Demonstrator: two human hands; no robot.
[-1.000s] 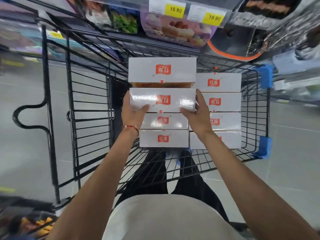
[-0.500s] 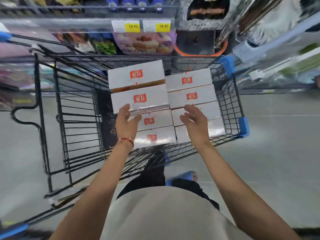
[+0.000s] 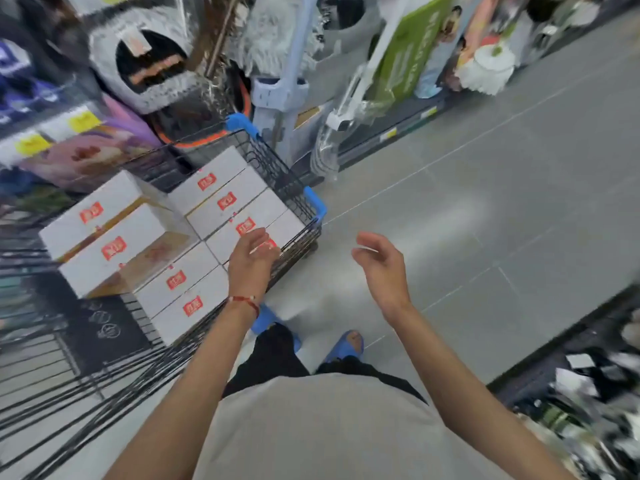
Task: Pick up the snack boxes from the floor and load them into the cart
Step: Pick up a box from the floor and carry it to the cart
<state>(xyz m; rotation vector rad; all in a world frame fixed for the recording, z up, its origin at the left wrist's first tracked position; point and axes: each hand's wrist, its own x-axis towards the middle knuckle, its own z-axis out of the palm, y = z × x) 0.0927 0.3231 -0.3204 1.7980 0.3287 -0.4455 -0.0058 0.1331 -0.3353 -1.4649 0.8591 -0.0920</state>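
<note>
Several white snack boxes (image 3: 114, 247) with red labels lie stacked in two rows inside the black wire cart (image 3: 294, 192) at the left. My left hand (image 3: 252, 258), with a red string at the wrist, hovers over the cart's near right corner, fingers relaxed and holding nothing. Out over the bare grey floor to the right of the cart is my right hand (image 3: 381, 265), empty too, its fingers loosely curved. No snack box shows on the visible floor.
Store shelves with mops, packaged goods and yellow price tags (image 3: 33, 143) line the far side behind the cart. Another dark shelf (image 3: 571, 375) stands at the lower right. Grey tiled floor (image 3: 485, 220) stretches between them. My blue slippers (image 3: 346, 344) are below.
Both hands let go of the box they placed on the left stack and pulled back. The view swung right, so the cart now sits at the left and my right hand is over the floor.
</note>
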